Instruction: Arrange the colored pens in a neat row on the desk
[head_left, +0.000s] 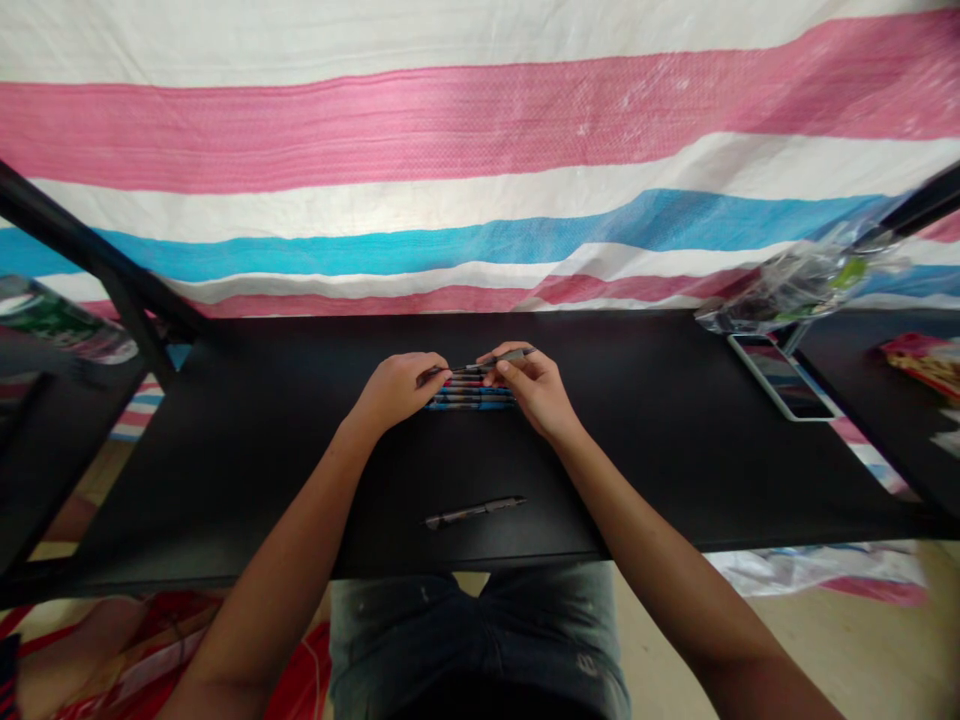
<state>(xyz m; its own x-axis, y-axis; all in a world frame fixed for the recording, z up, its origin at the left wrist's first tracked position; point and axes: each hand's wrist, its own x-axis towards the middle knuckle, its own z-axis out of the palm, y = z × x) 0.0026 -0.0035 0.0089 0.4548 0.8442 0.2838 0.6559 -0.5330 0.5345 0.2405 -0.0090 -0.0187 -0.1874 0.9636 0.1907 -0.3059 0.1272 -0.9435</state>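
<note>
Pinching a grey pen (pixel 514 356) in the fingers of the right hand (pixel 536 388), pretty much at the far side of a row of pens (pixel 471 399) on the black table (pixel 645 430). The left hand (pixel 400 388) has a dark pen piece (pixel 432 375) nipped in its fingers; can't tell if they're joined. Loose pen (pixel 475 512) lies nearer the body, phone (pixel 784 378) off right.
</note>
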